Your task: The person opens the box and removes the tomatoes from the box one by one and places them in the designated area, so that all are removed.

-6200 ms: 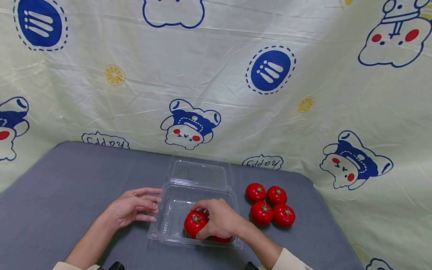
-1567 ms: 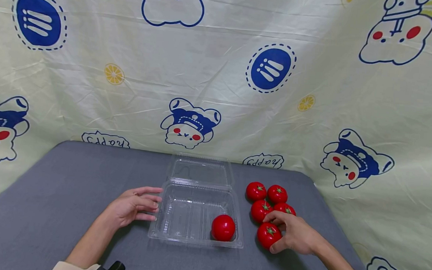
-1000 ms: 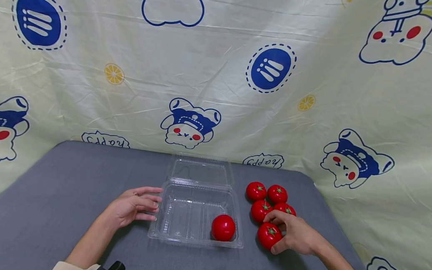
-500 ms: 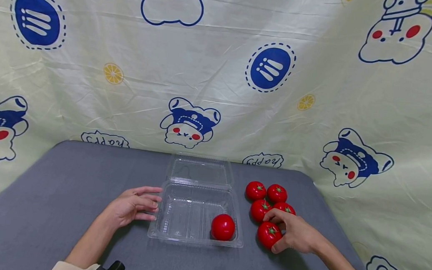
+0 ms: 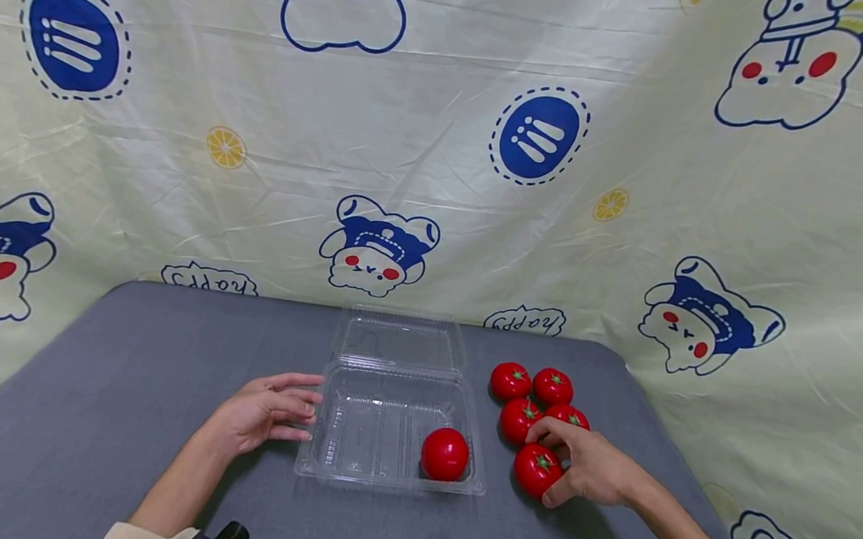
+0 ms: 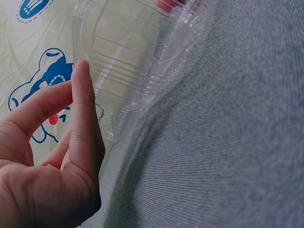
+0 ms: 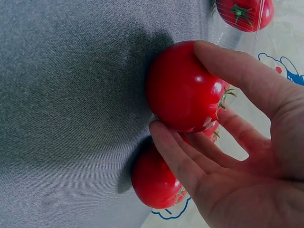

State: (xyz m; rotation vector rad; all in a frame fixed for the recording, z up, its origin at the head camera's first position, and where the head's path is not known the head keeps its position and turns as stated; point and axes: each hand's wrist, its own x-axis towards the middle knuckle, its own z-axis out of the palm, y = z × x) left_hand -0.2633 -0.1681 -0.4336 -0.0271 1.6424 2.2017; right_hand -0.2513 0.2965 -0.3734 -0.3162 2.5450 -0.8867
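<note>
My right hand grips a red tomato with a green calyx, just right of the container; in the right wrist view, thumb and fingers curve round this tomato. It stands close to the table, in front of the other tomatoes. A clear plastic clamshell container lies with its lid folded back. Inside, at its front right corner, sits a single tomato. My left hand has its fingers extended, fingertips right at the container's left wall; the left wrist view shows them beside the clear plastic.
Several tomatoes cluster to the right of the container, behind my right hand, one partly covered by it. A grey cloth covers the table. Behind the table's far edge hangs a printed curtain.
Compared with 6.2 s ago, my right hand has moved right, from inside the container to beside it, and the tomato it gripped there is out too. Over the last 1.6 s both hands stay put.
</note>
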